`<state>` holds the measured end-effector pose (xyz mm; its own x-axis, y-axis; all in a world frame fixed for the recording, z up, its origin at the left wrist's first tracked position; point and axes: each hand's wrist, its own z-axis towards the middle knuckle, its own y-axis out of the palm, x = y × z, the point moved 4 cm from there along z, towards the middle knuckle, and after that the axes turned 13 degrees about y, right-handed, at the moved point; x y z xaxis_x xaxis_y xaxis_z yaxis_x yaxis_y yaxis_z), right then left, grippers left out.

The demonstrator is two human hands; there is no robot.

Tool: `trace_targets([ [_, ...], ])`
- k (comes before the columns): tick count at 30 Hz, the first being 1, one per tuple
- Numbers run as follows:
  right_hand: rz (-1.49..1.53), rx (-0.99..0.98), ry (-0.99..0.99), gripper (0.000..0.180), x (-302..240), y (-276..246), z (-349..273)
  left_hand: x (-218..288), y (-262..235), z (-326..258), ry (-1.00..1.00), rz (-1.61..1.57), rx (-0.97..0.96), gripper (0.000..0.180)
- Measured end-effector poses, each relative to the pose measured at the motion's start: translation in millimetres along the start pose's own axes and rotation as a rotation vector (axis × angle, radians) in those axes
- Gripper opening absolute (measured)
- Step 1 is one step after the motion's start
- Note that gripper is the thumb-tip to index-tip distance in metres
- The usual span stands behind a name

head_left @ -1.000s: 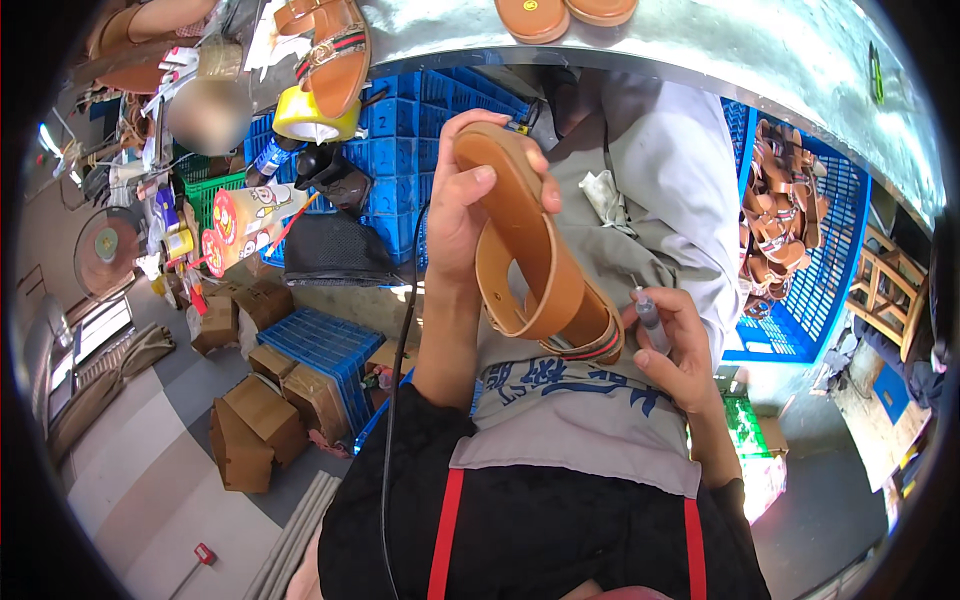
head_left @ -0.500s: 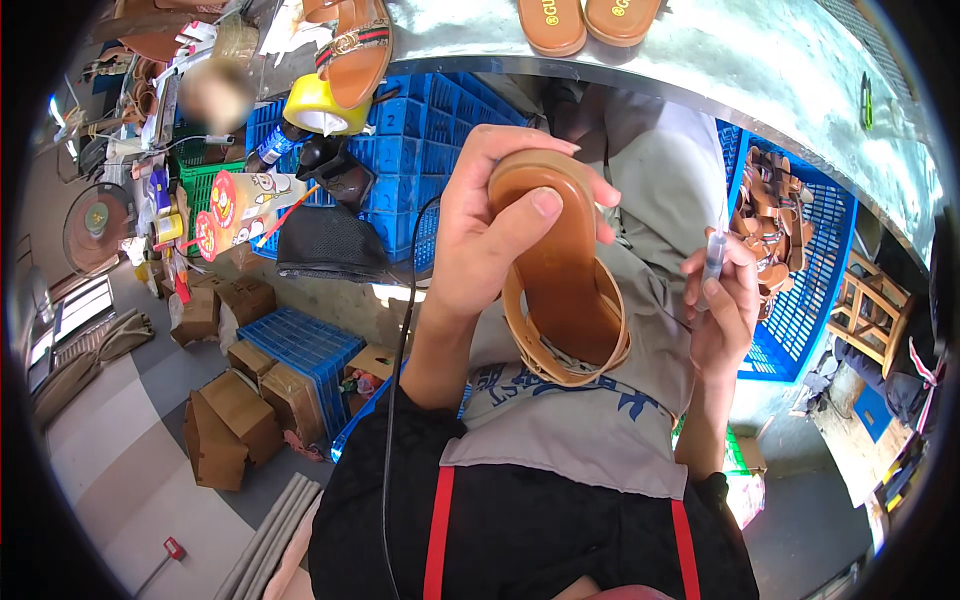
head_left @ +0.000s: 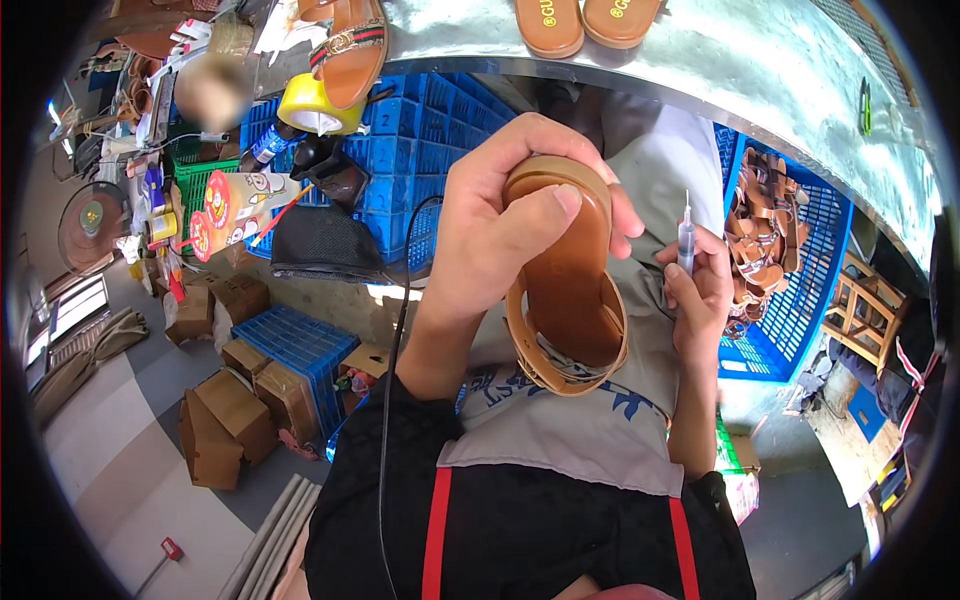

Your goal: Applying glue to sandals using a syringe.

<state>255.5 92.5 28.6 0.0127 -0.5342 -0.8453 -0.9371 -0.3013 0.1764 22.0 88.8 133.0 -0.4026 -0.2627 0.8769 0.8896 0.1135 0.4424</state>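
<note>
Sandal (head_left: 566,290): tan, strapped, centre of frame, sole facing up.
Left hand (head_left: 505,225): fingers wrapped round sandal's upper end, thumb pressed on sole.
Right hand (head_left: 700,290): right of centre, pinching upright syringe (head_left: 686,238).
Blue crate (head_left: 790,300): right edge, filled with sandals.

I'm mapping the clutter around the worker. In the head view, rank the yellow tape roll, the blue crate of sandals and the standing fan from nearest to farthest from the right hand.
From the right hand, which holds a syringe:
1. Blue crate of sandals, just beside it on the right.
2. Yellow tape roll, upper left, at the workbench edge.
3. Standing fan, far left.
</note>
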Motion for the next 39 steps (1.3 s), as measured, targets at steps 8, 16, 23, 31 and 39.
trace_targets([
  [8,-0.008,0.015,-0.011,0.044,1.2,-1.5,2.4,1.2,-5.1,0.2,-0.026,-0.075,-0.032,0.02],
  [16,-0.015,0.027,-0.017,0.044,2.9,-3.9,2.6,-3.3,4.3,3.5,0.002,-0.03,-0.025,0.026],
  [23,0.038,0.034,0.032,0.045,-4.2,0.9,1.2,-17.6,-24.0,8.8,-0.039,-0.046,0.038,0.023],
  [31,0.132,0.024,0.087,0.04,-31.7,5.6,15.7,-33.5,-36.6,4.6,-0.122,0.017,0.154,0.015],
  [39,-0.061,0.303,-0.305,0.063,-122.3,-5.9,61.4,-46.5,-47.6,-5.4,-0.076,0.001,0.161,0.022],
])
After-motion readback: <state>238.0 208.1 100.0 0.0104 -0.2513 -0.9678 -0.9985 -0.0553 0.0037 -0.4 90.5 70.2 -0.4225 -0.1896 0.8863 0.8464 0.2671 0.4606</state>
